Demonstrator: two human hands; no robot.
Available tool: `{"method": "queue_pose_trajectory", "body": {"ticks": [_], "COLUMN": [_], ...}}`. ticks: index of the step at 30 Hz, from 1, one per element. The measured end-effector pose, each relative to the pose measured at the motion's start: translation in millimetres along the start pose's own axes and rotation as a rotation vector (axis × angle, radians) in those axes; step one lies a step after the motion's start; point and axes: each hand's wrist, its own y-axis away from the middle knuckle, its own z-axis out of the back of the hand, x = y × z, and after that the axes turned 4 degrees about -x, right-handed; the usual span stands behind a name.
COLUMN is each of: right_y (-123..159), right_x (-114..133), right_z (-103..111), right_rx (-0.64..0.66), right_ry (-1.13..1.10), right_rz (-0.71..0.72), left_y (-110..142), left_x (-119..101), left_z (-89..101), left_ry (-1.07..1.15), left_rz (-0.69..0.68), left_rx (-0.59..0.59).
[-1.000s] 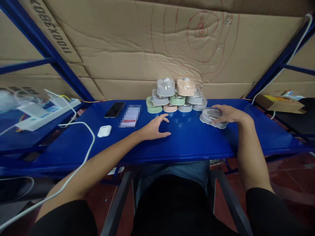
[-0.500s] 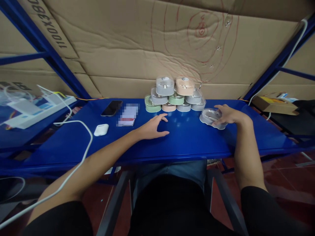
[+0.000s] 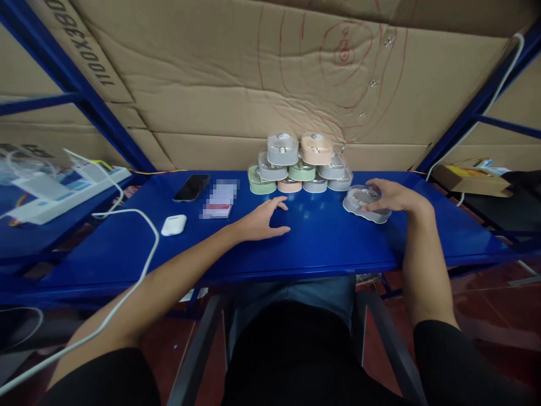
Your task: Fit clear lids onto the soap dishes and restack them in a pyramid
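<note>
On the right side of the blue table [image 3: 313,248], a small grey box with a clear lid [image 3: 360,198] sits on the surface. My right hand [image 3: 391,196] grips it from the right, thumb at the near side and fingers at the far side, covering part of it. My left hand [image 3: 264,220] rests on the table, fingers apart, holding nothing. Behind it rises a stack of similar clear-lidded boxes in three tiers: a grey box [image 3: 282,151] and a peach box [image 3: 316,151] on top, with green [image 3: 262,183], grey and pinkish ones below.
Left of my left arm lie a dark phone [image 3: 191,188], a second phone with a lit, blurred screen [image 3: 220,200] and a white earbud case [image 3: 173,225]. A white cable [image 3: 147,265] crosses over my left arm. Cardboard [image 3: 203,73] stands behind the table.
The view has shifted very slightly. Both hands, the held grey box and the stack look almost the same as before.
</note>
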Motion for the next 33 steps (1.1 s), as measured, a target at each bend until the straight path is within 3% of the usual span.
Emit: {"method": "queue_pose_trajectory", "body": {"ticks": [8,33], "right_y": [-0.6,-6.2], "right_x": [-9.7,-2.5], "right_z": [3.0,-3.5], "right_rx": [0.012,0.040], "right_ry": [-0.010,0.100], "right_rz": [0.000,-0.012], "left_y": [0.3,1.0], "left_x": [2.2,0.7], "left_z": [0.0,0.9], "left_ry": [0.000,-0.004], "left_rz": [-0.008,-0.007], "left_rx": [0.000,0.008]}}
